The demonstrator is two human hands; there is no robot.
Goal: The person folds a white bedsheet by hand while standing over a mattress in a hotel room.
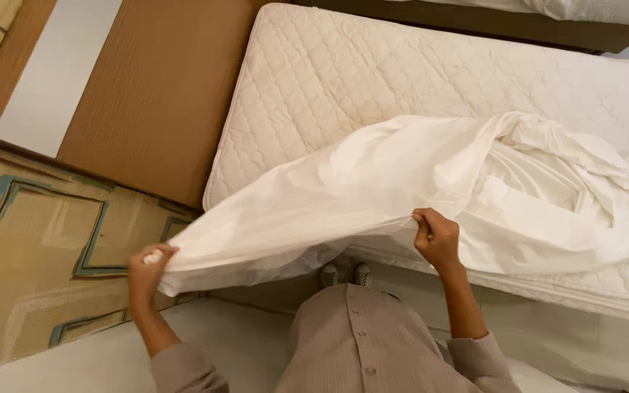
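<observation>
Head view is showing both hands clenched on the edge of a white sheet (373, 189). At eight o'clock, the left hand (147, 271) is gripping a bunched corner of it in a closed fist. At five o'clock, the right hand (437, 236) is pinching the hem, fingers curled shut. Between them the sheet is hanging taut, then spreading toward two o'clock, where it is lying crumpled on the quilted mattress (343, 73). Patterned carpet (30, 255) is lying at nine o'clock.

left hand (147, 267): fist closed, arm outstretched | right hand (437, 236): fist closed, raised
</observation>
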